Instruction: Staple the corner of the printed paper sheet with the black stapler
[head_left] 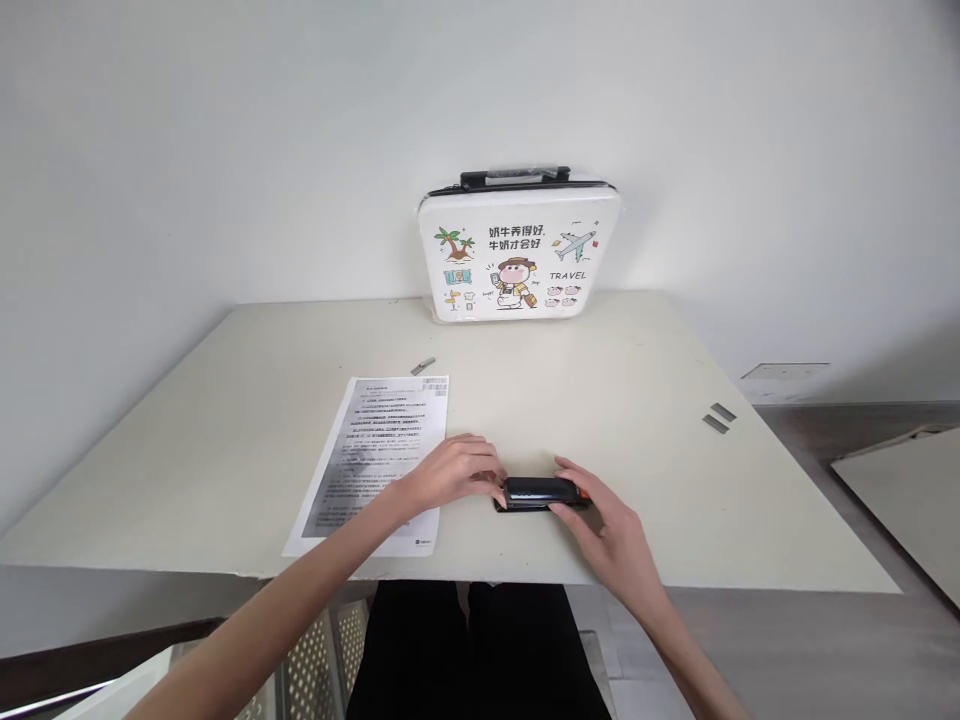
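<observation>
A black stapler [537, 492] lies flat near the front edge of the pale table [600, 400]. My left hand [457, 470] rests at its left end, fingers curled and touching it. My right hand [600, 515] grips its right end, fingers bent over the top. A printed sheet of paper [379, 455] lies just left of my left hand, partly under my forearm.
A white carry case [519, 250] with cartoon prints and a black handle stands against the wall at the back. A strip of staples [422, 366] lies beyond the paper. Two more strips [718, 418] lie at the right edge. Floor and a board [907, 500] show at right.
</observation>
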